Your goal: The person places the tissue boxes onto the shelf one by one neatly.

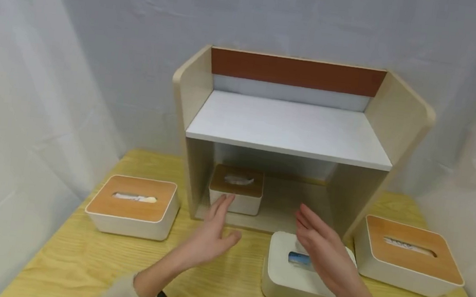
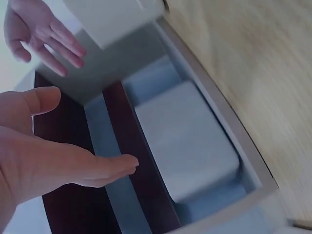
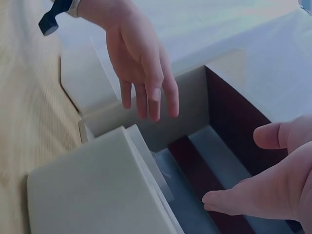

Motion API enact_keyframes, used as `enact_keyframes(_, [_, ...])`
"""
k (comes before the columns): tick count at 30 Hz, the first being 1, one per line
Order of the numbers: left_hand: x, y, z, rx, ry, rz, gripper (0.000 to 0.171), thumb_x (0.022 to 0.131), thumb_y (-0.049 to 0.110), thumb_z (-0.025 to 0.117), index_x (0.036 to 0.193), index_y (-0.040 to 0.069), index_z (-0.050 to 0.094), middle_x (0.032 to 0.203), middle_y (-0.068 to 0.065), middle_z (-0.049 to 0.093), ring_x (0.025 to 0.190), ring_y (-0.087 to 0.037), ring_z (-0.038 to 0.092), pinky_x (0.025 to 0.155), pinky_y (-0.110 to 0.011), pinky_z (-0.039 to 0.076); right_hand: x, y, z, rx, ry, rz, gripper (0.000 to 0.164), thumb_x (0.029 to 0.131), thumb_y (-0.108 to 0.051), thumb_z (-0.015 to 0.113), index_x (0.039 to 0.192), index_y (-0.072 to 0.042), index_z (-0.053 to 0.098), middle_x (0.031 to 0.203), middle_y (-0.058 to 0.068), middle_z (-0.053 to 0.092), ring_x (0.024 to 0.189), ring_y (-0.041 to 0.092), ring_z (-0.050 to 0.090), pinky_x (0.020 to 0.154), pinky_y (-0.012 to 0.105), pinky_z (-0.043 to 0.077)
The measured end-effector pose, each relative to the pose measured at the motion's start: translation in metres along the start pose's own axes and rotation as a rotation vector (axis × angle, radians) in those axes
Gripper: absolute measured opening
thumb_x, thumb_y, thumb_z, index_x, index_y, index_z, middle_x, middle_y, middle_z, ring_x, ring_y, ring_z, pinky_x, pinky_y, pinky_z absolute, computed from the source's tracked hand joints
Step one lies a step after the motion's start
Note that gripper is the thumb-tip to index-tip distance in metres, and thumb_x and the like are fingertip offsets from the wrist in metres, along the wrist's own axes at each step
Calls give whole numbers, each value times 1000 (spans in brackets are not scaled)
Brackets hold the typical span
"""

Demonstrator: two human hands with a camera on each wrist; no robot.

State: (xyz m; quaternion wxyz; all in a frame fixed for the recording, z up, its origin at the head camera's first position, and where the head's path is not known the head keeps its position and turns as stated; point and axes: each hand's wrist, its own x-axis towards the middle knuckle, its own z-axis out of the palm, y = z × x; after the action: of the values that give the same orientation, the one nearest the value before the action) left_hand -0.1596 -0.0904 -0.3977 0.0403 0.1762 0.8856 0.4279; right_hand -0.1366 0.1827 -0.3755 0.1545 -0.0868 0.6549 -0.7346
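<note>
In the head view my left hand (image 1: 209, 238) hovers before the shelf, fingers extended and thumb apart, holding nothing. Just beyond its fingertips, a tissue box with a brown lid (image 1: 235, 204) sits in the left part of the shelf's lower compartment; it also shows in the left wrist view as a pale box (image 2: 187, 141). My right hand (image 1: 327, 254) is held with straight fingers above an all-white tissue box (image 1: 296, 292), covering part of its lid. Whether it touches that box I cannot tell. In the right wrist view the right hand (image 3: 268, 187) has nothing in its grasp.
A two-level shelf (image 1: 291, 127) with a brown back strip stands at the table's rear. One wood-lidded tissue box (image 1: 132, 227) lies left of it, another (image 1: 408, 280) right, close beside the white box. White sheeting (image 1: 101, 30) hangs behind the wooden table (image 1: 57, 265).
</note>
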Motion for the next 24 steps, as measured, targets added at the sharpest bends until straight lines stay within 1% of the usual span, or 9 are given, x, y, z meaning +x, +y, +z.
enact_keyframes(3, [-7,4,10,1,-52,49,82,95,24,61,160,9,12,163,-23,7,146,-43,22,111,-61,31,-13,3,-6,-74,32,-17,67,105,-17,47,159,-4,9,165,16,11,151,30,10,100,7,34])
enact_keyframes(7, [-12,9,23,-35,-140,114,80,97,24,60,159,6,13,163,-21,11,147,-39,20,114,-58,28,-27,7,-14,-237,102,-53,67,104,-19,52,159,-5,17,164,16,16,149,37,14,97,5,33])
enact_keyframes(9, [-13,11,30,-39,-179,135,80,97,27,60,158,6,14,163,-21,13,147,-37,21,115,-57,28,-34,9,-19,-333,134,-72,67,103,-18,54,159,-6,20,164,16,16,148,43,16,101,9,34])
enact_keyframes(12, [-14,14,38,-46,-229,133,82,98,30,62,159,8,12,163,-20,13,147,-35,23,115,-55,28,-45,13,-28,-473,169,-100,68,102,-17,56,159,-10,20,164,16,17,144,50,19,101,9,31])
enact_keyframes(16, [-13,18,47,-40,-267,109,85,96,32,64,160,11,10,164,-18,13,147,-33,24,116,-52,27,-58,20,-40,-632,215,-146,71,99,-16,61,159,-12,23,162,19,21,143,49,22,98,2,26])
enact_keyframes(18, [-12,19,50,-33,-278,103,86,96,33,65,160,12,11,164,-17,14,147,-33,25,116,-52,27,-62,24,-45,-680,226,-157,72,98,-15,63,159,-12,24,162,21,21,143,50,20,111,18,31])
enact_keyframes(20, [-11,21,53,-36,-289,94,87,95,34,65,160,12,11,163,-18,15,146,-33,26,116,-52,28,-65,27,-50,-723,234,-150,74,97,-16,64,159,-12,23,161,23,21,143,51,19,113,43,35])
enact_keyframes(23, [-9,21,58,-45,-308,76,88,95,35,65,160,13,10,163,-18,16,146,-33,26,116,-53,28,-69,34,-57,-742,229,-138,77,97,-15,65,160,-12,20,161,26,17,142,55,17,96,75,33])
enact_keyframes(24, [-9,21,59,-46,-313,72,89,95,36,65,160,13,9,163,-18,16,146,-33,26,116,-53,28,-70,37,-59,-753,230,-135,78,96,-15,65,160,-11,19,161,27,17,142,56,17,95,74,35])
